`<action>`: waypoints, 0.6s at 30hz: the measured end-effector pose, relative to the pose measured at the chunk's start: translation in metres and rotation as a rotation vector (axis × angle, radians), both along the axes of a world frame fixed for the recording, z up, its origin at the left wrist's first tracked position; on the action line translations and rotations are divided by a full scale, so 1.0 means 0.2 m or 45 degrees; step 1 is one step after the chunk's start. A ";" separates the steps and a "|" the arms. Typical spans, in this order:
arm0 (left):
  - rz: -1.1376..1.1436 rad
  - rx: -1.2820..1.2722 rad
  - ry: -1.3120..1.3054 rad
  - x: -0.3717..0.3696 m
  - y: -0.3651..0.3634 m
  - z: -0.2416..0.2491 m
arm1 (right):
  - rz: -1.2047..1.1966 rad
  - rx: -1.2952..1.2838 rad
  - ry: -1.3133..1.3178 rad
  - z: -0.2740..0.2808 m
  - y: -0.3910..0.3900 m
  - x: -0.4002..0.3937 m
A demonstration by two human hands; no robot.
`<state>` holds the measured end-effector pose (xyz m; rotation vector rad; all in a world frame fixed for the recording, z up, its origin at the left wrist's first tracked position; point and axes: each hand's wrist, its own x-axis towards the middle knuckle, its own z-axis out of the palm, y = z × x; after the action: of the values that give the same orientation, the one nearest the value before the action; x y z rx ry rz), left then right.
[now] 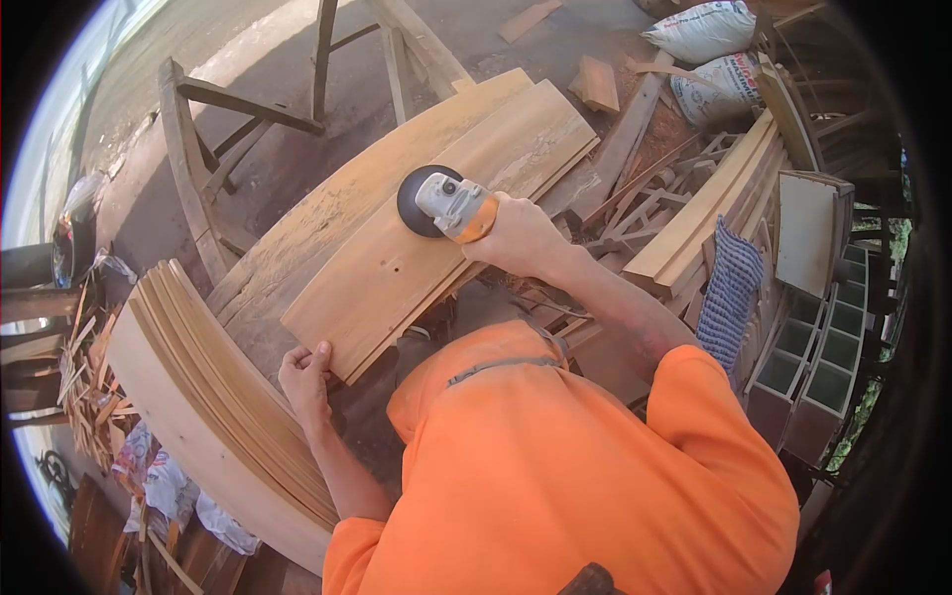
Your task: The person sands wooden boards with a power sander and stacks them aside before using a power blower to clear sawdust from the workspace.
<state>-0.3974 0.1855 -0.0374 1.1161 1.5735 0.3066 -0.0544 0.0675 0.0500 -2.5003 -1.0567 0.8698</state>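
My right hand (pixel 521 238) is wrapped around the orange body of an angle grinder (pixel 456 206). The grinder's round dark disc (pixel 415 203) lies over the face of a long wooden board (pixel 382 273); whether it is spinning cannot be told. At the board's near left corner, my left hand (pixel 305 379) grips the end, thumb on top and the other fingers partly hidden. A second plank lies under the board's near edge. Both rest on a wider, rough-edged wooden slab (pixel 297 233).
A stack of boards (pixel 223 397) stands close on my left. More planks (pixel 709 213) lean at the right beside a blue knitted cloth (pixel 731 293) and framed panels (pixel 813 342). Wooden trestles (pixel 198 169) stand beyond the slab. Filled sacks (pixel 706 35) and offcuts lie at the back right.
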 end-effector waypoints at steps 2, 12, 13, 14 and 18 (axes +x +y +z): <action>-0.020 0.002 0.018 0.01 0.01 0.01 | 0.064 -0.040 0.022 0.00 0.01 -0.06; 0.003 -0.020 0.088 0.08 0.02 0.11 | -0.284 -0.034 -0.170 -0.03 -0.24 0.80; 0.024 0.062 0.084 0.07 0.02 0.07 | -0.311 0.014 -0.089 0.01 -0.25 0.85; 0.035 0.144 0.084 0.06 0.03 0.03 | -0.393 0.085 0.019 -0.04 -0.31 0.97; -0.016 0.704 0.121 0.14 0.19 0.03 | -0.657 0.081 0.083 0.02 -0.35 0.98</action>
<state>-0.3686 0.2227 -0.0312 1.5793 1.6085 0.7193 0.1424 -0.0016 0.0532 -2.4901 -0.3737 0.7362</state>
